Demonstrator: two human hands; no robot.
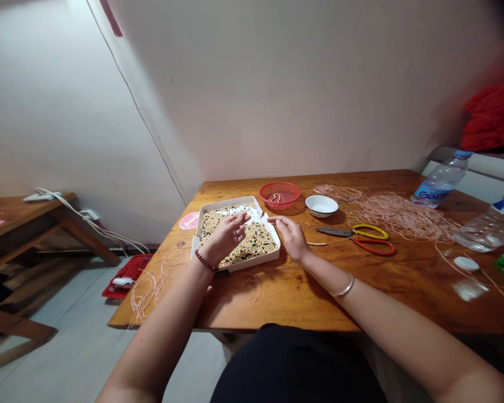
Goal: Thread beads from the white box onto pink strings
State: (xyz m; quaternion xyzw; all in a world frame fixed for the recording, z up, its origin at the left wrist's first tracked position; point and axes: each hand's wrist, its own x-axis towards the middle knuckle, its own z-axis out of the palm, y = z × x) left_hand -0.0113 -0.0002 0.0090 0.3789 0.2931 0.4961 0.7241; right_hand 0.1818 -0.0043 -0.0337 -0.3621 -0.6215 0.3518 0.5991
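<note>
My left hand (225,234), with a dark bead bracelet (204,261) on its wrist, is raised over a shallow white box (256,261) of small beads (252,244). Its thumb and forefinger are pinched together; anything between them is too small to make out. Across from it, my right hand (290,236) hovers by the box's right edge, fingertips pressed together and pointing at the left hand. What those fingers hold cannot be made out either. The beads are mostly cream, mixed with black and green ones. A short string of cream beads (317,243) lies right of my right hand.
Behind the box stand a red basket (279,196) and a white bowl (321,206). Scissors (361,235) and tangled pink cord (403,212) lie to the right, near plastic bottles (443,179). More cord (151,288) hangs over the table's left edge.
</note>
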